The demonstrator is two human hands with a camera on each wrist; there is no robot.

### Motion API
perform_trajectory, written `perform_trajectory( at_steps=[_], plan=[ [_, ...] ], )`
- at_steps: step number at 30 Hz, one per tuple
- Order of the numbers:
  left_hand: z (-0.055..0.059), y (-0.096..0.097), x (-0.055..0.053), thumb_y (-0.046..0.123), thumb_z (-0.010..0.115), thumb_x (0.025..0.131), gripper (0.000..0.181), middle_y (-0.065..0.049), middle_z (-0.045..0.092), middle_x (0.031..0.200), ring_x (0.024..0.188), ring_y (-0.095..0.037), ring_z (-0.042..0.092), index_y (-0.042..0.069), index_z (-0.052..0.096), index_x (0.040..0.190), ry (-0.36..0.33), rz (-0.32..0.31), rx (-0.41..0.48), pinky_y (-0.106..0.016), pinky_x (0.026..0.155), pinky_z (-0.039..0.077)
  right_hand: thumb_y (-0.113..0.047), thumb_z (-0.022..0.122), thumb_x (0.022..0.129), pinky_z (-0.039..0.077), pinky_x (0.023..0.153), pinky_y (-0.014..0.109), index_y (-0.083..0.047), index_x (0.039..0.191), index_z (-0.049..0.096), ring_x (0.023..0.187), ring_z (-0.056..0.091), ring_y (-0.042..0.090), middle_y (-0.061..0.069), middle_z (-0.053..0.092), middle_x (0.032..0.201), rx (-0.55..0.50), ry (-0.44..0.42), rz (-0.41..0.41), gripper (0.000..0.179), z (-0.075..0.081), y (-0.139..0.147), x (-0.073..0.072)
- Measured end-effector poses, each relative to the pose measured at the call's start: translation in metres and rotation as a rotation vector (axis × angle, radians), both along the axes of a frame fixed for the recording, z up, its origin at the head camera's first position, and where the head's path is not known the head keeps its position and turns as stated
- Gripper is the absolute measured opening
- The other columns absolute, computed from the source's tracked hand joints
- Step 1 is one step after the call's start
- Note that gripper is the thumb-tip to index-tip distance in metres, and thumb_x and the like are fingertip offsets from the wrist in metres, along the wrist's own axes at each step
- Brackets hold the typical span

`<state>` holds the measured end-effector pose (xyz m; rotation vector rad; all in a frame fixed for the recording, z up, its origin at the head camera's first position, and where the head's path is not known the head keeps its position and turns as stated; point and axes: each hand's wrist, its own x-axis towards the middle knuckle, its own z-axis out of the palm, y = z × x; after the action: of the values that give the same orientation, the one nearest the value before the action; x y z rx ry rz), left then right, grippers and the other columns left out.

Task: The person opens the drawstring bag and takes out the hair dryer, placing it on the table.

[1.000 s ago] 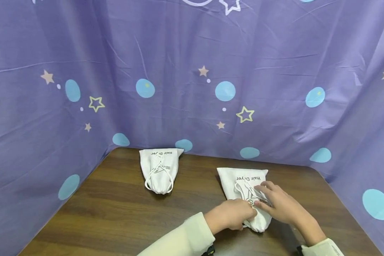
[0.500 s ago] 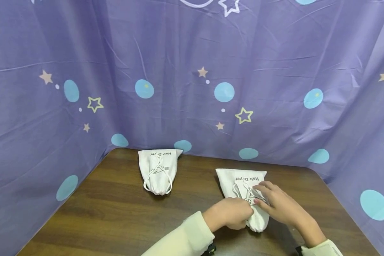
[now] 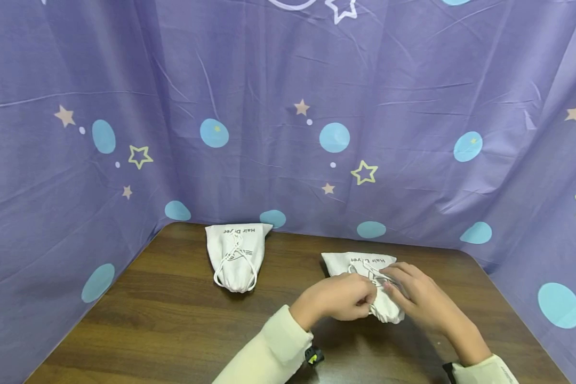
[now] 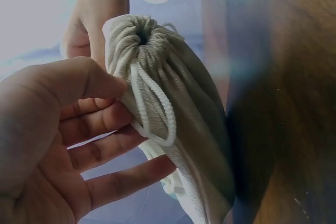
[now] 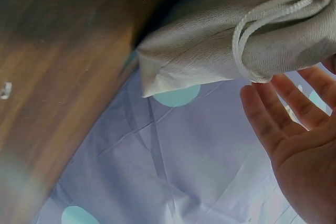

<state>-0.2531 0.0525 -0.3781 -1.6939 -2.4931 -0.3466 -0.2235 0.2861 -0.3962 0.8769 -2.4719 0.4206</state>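
A white drawstring bag (image 3: 386, 306) printed "Hair Dryer" lies at the right of the table, its far flat end toward the curtain. In the left wrist view, the thumb and index finger of my left hand (image 3: 338, 298) pinch the cloth beside the gathered mouth, while the other fingers spread along the side. The bag's near end is tipped up there, with a looped cord (image 4: 169, 124) hanging from it. On the bag's other side is my right hand (image 3: 427, 304), fingers extended, fingertips right at the cloth and a second cord loop (image 5: 239, 40).
A second white drawstring bag (image 3: 235, 261) with the same print lies at the back left of the brown wooden table (image 3: 197, 330). Behind and beside the table hangs a purple curtain (image 3: 259, 80) with stars and blue dots. A black wrist strap (image 3: 313, 356) shows by the left sleeve.
My left hand has moved up and away from the table's front, and the near, gathered end of the right bag has risen with it. The right hand has shifted only slightly.
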Motion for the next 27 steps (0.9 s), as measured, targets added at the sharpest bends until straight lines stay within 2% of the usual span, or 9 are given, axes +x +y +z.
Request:
perform_trajectory(
  at_steps=[3,6,10,13,16,19,24,27],
  plan=[
    [0.004,-0.001,-0.002,0.008,0.065,0.09,0.022,0.011,0.048,0.075,0.066,0.002,0.042,0.018,0.052,0.076,0.022,0.016,0.043,-0.011,0.061,0.034,-0.016,0.063,0.102,0.052,0.091,0.044,-0.01,0.127,0.068,0.113,0.061,0.017,-0.002,0.064,0.124,-0.013,-0.01,-0.004,0.026,0.004,0.0,-0.002],
    [0.005,-0.001,-0.004,0.01,0.066,0.09,0.02,0.011,0.048,0.077,0.069,0.001,0.043,0.018,0.053,0.078,0.068,0.046,0.106,-0.012,0.063,0.035,-0.008,0.061,0.1,0.051,0.091,0.043,-0.009,0.127,0.067,0.112,0.062,0.018,-0.001,0.065,0.122,-0.03,0.019,0.001,0.028,0.009,-0.001,-0.006],
    [0.006,-0.001,-0.007,0.01,0.065,0.09,0.016,0.01,0.048,0.078,0.07,-0.001,0.044,0.017,0.053,0.082,0.161,0.11,0.23,-0.014,0.064,0.037,-0.001,0.057,0.098,0.048,0.092,0.041,-0.008,0.129,0.065,0.112,0.061,0.019,0.0,0.065,0.122,-0.066,0.04,0.0,0.033,0.018,-0.002,-0.01],
    [0.006,0.001,-0.01,0.01,0.064,0.09,0.014,0.008,0.047,0.078,0.071,-0.004,0.044,0.016,0.053,0.084,0.21,0.167,0.33,-0.017,0.065,0.037,-0.005,0.051,0.103,0.046,0.093,0.041,-0.01,0.132,0.063,0.113,0.06,0.018,0.0,0.064,0.125,-0.09,0.019,-0.003,0.032,0.024,-0.003,-0.011],
    [0.006,0.002,-0.013,0.01,0.063,0.091,0.01,0.007,0.047,0.079,0.071,-0.006,0.045,0.014,0.055,0.085,0.206,0.223,0.416,-0.018,0.065,0.038,-0.01,0.048,0.105,0.045,0.093,0.041,-0.011,0.135,0.062,0.113,0.058,0.017,0.0,0.063,0.127,-0.099,0.004,-0.008,0.032,0.028,-0.003,-0.01],
    [0.004,0.002,-0.017,0.011,0.061,0.093,0.004,0.007,0.049,0.081,0.072,-0.006,0.045,0.013,0.059,0.09,0.187,0.263,0.477,-0.017,0.066,0.039,-0.013,0.053,0.105,0.044,0.093,0.042,-0.011,0.135,0.062,0.114,0.057,0.017,-0.001,0.063,0.127,-0.093,0.004,-0.007,0.032,0.032,-0.002,-0.009],
    [0.002,0.002,-0.023,0.011,0.061,0.095,0.003,0.005,0.053,0.083,0.074,-0.006,0.047,0.011,0.062,0.093,0.156,0.29,0.555,-0.017,0.066,0.04,-0.015,0.065,0.1,0.044,0.091,0.041,-0.009,0.13,0.065,0.111,0.058,0.017,-0.003,0.064,0.122,-0.093,0.05,-0.008,0.031,0.034,-0.001,-0.01],
    [0.001,0.003,-0.024,0.011,0.063,0.094,0.002,0.004,0.054,0.083,0.074,-0.007,0.049,0.011,0.061,0.092,0.152,0.3,0.577,-0.018,0.066,0.041,-0.013,0.067,0.098,0.045,0.091,0.04,-0.008,0.127,0.066,0.111,0.059,0.018,-0.003,0.065,0.119,-0.106,0.08,-0.009,0.029,0.033,0.001,-0.012]
  ],
)
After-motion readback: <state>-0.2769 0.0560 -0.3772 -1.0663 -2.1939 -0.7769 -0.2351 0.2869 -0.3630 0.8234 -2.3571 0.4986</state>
